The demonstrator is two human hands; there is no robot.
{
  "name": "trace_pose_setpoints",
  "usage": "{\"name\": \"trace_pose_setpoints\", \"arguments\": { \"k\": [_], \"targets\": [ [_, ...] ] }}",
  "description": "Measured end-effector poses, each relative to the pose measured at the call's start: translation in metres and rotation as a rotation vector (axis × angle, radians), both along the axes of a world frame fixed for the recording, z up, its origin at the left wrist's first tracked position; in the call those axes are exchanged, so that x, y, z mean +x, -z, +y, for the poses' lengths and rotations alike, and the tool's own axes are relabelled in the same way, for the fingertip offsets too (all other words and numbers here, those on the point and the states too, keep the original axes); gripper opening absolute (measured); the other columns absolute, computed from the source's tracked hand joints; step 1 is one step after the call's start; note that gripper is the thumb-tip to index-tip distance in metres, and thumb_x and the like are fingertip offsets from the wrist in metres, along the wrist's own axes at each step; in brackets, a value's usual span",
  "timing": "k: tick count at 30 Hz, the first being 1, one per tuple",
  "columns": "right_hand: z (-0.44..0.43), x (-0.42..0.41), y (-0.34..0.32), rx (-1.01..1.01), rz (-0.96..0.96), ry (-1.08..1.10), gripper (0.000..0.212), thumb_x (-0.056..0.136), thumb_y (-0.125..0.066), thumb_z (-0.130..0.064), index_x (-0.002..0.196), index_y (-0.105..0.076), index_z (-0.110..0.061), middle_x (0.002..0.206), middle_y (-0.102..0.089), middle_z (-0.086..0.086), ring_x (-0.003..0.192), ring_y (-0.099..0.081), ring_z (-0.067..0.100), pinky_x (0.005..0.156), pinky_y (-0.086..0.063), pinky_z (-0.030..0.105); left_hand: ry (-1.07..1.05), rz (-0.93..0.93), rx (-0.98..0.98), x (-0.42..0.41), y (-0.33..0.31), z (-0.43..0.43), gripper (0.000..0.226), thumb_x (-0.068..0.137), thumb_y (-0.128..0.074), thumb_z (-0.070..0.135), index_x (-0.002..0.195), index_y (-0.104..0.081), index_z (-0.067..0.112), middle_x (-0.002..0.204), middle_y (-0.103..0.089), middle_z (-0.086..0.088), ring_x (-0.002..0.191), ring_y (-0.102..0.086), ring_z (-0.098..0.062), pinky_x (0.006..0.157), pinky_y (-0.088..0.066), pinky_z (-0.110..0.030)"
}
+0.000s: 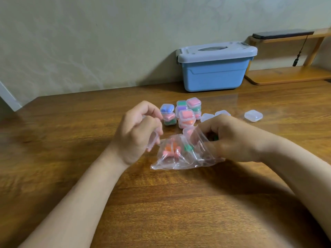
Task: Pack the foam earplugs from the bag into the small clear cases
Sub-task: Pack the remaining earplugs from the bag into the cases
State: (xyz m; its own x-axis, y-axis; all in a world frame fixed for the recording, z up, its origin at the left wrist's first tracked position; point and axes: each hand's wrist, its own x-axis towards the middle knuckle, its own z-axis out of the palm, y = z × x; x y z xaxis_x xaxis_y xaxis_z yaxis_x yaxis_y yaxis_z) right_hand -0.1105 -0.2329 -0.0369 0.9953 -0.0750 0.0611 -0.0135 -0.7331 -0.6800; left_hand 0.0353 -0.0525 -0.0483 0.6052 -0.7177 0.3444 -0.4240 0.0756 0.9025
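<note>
At a wooden table point(71, 144), you are working with both hands over a clear plastic bag point(179, 162) that is lying on the tabletop between them. Your left hand point(138, 129) is curling its fingers round a small clear case point(152, 142), gripping it just beside the bag's left corner; motion blur is hiding whether its lid is up or down. Your right hand point(231, 138) is reaching into the bag's open mouth, its fingers curling round the plastic, which is draping over them. A green spot is showing by those fingertips, too blurred to identify.

The foam earplugs point(169, 148) are sitting inside the bag, orange and pink ones bunching at the left and a green one to their right.

Behind your hands, filled cases point(186, 113) are standing in short stacks, showing blue, pink, green, orange and purple through their walls. Just right of the stacks, empty cases point(253, 115) are lying singly on the wood, one of them well apart from the others.

Against the wall, a blue storage box point(215, 74) with a grey lid is standing closed. Beside it, a wooden shelf point(290, 76) is carrying a dark phone point(283, 34) on its top board.
</note>
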Motion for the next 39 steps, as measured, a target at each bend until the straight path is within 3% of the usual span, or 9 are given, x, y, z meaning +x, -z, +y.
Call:
{"name": "trace_pose_setpoints", "arguments": {
  "k": [4,10,14,18,24,29,31,35,39],
  "targets": [
    [0.013,0.004,0.004,-0.03,-0.026,-0.083,0.021,0.086,-0.065,-0.01,0.083,-0.069,-0.03,0.078,-0.069,-0.007,0.072,-0.063,0.009,0.065,-0.053,0.03,0.058,0.209,-0.061,-0.012,0.005,-0.012,0.012,0.08,-0.053,0.019,0.086,-0.06,0.011,0.074,-0.06,-0.013,0.064,-0.056,-0.028,0.06,-0.046,-0.041],
    [0.008,0.0,-0.001,-0.03,-0.025,-0.046,0.027,0.084,-0.064,-0.01,0.071,-0.063,-0.033,0.069,-0.063,-0.01,0.063,-0.056,0.005,0.057,-0.044,0.021,0.051,0.092,0.102,-0.016,0.013,-0.019,0.014,0.085,-0.059,0.025,0.084,-0.061,0.011,0.069,-0.06,-0.004,0.067,-0.054,-0.017,0.062,-0.044,-0.032],
    [-0.004,-0.005,-0.01,0.021,-0.084,0.086,0.019,0.082,-0.064,-0.006,0.074,-0.071,-0.021,0.066,-0.065,0.001,0.057,-0.053,0.005,0.055,-0.043,0.022,0.012,0.037,0.167,-0.015,0.014,-0.02,0.013,0.098,-0.06,0.014,0.089,-0.063,0.004,0.069,-0.062,0.0,0.068,-0.057,-0.011,0.062,-0.047,-0.026],
    [-0.013,-0.007,-0.015,0.021,-0.161,0.264,0.016,0.084,-0.069,-0.007,0.074,-0.072,-0.02,0.058,-0.065,-0.006,0.049,-0.052,0.0,0.049,-0.042,0.016,-0.011,-0.008,0.184,-0.016,0.013,-0.019,0.012,0.098,-0.06,0.013,0.093,-0.063,0.003,0.072,-0.063,-0.01,0.069,-0.057,-0.014,0.065,-0.048,-0.028],
    [-0.016,-0.004,-0.012,-0.163,-0.351,0.587,0.012,0.084,-0.066,-0.014,0.075,-0.069,-0.022,0.065,-0.062,-0.005,0.058,-0.053,0.007,0.051,-0.038,0.022,0.003,0.281,0.154,-0.014,0.009,-0.015,0.028,0.084,-0.049,0.03,0.103,-0.061,0.014,0.089,-0.072,-0.018,0.069,-0.056,-0.032,0.051,-0.038,-0.03],
    [0.003,-0.006,-0.013,-0.072,-0.465,0.35,0.008,0.082,-0.074,-0.019,0.084,-0.073,-0.026,0.068,-0.06,-0.007,0.06,-0.054,0.007,0.053,-0.044,0.023,-0.032,0.016,0.167,-0.012,0.012,-0.018,0.033,0.1,-0.045,0.027,0.098,-0.074,0.011,0.096,-0.075,-0.005,0.094,-0.068,-0.015,0.079,-0.056,-0.029],
    [0.013,-0.004,-0.01,-0.144,-0.445,0.228,0.008,0.08,-0.075,-0.02,0.084,-0.074,-0.028,0.067,-0.056,-0.01,0.061,-0.052,0.01,0.053,-0.039,0.019,-0.022,0.007,0.135,-0.014,0.012,-0.019,0.036,0.097,-0.047,0.03,0.103,-0.076,0.008,0.099,-0.076,-0.002,0.1,-0.069,-0.01,0.087,-0.056,-0.027],
    [0.02,0.002,0.0,-0.284,-0.4,0.14,0.011,0.081,-0.075,-0.015,0.086,-0.077,-0.023,0.069,-0.057,-0.009,0.066,-0.052,0.01,0.057,-0.04,0.017,-0.01,0.015,0.11,-0.014,0.014,-0.021,0.045,0.086,-0.051,0.043,0.102,-0.077,0.01,0.118,-0.074,-0.002,0.12,-0.064,-0.018,0.105,-0.049,-0.047],
    [0.021,0.004,0.003,-0.304,-0.384,0.136,0.011,0.081,-0.072,-0.014,0.087,-0.077,-0.022,0.068,-0.054,-0.012,0.067,-0.051,0.008,0.059,-0.036,0.011,0.067,0.15,0.076,-0.015,0.012,-0.02,0.043,0.087,-0.047,0.03,0.112,-0.076,0.01,0.12,-0.074,-0.006,0.126,-0.06,-0.025,0.112,-0.042,-0.054]
  ]
}}
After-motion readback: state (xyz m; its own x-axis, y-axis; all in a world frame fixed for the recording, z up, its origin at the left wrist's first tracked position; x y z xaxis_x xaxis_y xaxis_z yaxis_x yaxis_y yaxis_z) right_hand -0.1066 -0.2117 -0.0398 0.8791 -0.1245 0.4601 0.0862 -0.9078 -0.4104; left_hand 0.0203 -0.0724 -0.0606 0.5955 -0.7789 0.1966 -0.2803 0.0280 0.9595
